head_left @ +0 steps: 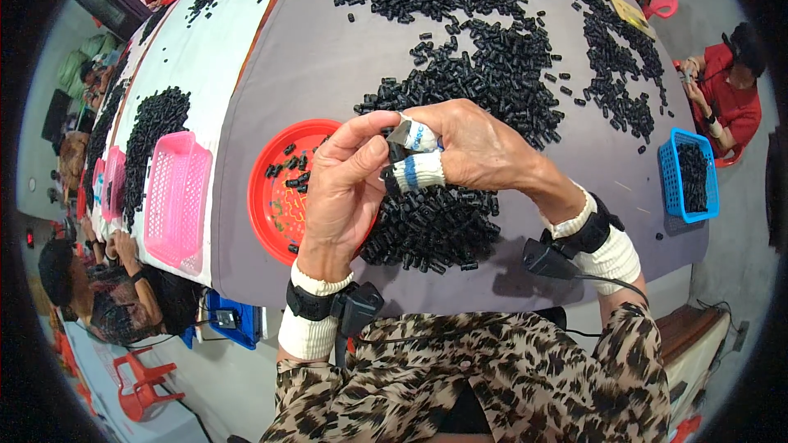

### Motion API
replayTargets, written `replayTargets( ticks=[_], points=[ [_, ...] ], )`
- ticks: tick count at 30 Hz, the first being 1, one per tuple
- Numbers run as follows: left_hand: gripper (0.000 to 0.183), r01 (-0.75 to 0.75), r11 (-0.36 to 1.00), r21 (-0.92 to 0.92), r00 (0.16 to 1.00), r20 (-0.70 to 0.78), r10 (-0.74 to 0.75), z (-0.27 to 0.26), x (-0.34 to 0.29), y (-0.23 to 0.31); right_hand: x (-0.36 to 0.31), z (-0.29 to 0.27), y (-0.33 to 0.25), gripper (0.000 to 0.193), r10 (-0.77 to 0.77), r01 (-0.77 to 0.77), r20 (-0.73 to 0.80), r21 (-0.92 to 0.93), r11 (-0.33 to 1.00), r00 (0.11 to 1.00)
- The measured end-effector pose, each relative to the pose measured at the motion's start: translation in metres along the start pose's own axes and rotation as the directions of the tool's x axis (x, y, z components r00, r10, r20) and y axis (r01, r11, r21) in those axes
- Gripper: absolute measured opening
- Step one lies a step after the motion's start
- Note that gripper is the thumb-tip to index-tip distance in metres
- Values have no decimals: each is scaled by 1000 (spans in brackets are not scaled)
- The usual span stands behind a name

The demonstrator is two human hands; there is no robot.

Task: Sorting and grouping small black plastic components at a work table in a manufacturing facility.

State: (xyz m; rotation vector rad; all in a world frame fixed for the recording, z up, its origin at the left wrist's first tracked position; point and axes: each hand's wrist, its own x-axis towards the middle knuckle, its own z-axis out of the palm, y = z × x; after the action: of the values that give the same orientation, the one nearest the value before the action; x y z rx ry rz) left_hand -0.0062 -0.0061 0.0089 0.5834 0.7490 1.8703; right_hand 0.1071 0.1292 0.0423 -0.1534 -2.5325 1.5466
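Observation:
Both my hands are raised together over the grey table. My left hand (341, 168) pinches a small black cylindrical piece (396, 152), partly hidden by the fingers. My right hand (476, 143) meets it from the right, gripping a small metal blade (401, 130) wrapped in white material with blue print. The blade lies against or very near the black piece. A white knit sleeve with a blue stripe (419, 171) covers a finger of the right hand. Just behind the left hand sits a round red tray (264, 205) with several black pieces and small scraps in it.
A big pile of black pieces (484, 74) spreads beyond and under my hands. A pink basket (176, 197) stands at left on a white-covered table, a blue basket (689, 176) of black pieces at right. Other people (730, 98) sit around the tables. Cables run from my wrist bands.

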Motion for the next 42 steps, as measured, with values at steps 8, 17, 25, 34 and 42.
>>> replayTargets(
  ticks=[8,17,25,34,42],
  points=[
    [25,0,999,35,1000,-14,1,3,3,1,0,1,1,40,-73,73,-55,-3,997,996],
    [26,26,995,-92,998,59,-21,-2,1,-2,-3,1,-2,36,-36,40,-64,68,997,997],
    [25,24,998,-60,998,52,-21,2,1,-2,-3,2,4,36,-41,45,-70,59,997,997],
    [25,13,1000,28,1000,9,-13,3,0,-3,-4,1,5,36,-68,70,-67,27,997,995],
    [24,8,997,78,1000,4,-8,4,-1,-3,-5,3,7,37,-68,66,-57,-26,997,996]
  ],
)
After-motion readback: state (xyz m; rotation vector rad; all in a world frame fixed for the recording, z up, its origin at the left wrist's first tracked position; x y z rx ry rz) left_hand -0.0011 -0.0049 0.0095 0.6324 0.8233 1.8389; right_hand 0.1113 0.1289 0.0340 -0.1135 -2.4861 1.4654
